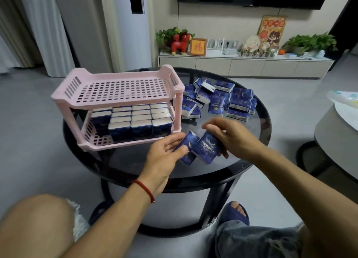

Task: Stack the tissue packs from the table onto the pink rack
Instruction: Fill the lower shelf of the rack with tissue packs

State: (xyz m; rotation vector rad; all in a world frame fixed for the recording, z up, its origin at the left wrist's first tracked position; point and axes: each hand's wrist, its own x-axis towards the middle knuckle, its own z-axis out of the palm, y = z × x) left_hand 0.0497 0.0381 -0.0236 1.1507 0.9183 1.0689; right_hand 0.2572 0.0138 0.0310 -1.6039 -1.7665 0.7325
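Your left hand pinches one dark-blue plastic-wrapped tissue pack, right hand fingers grip another pack, just beside the pink slotted plastic rack on the round black glass worktop.

Round black glass table carrying a rack and tissue packs.
A pink two-tier rack stands at its left edge, the lower shelf filled with packs; a loose heap of blue tissue packs lies toward the far right edge.
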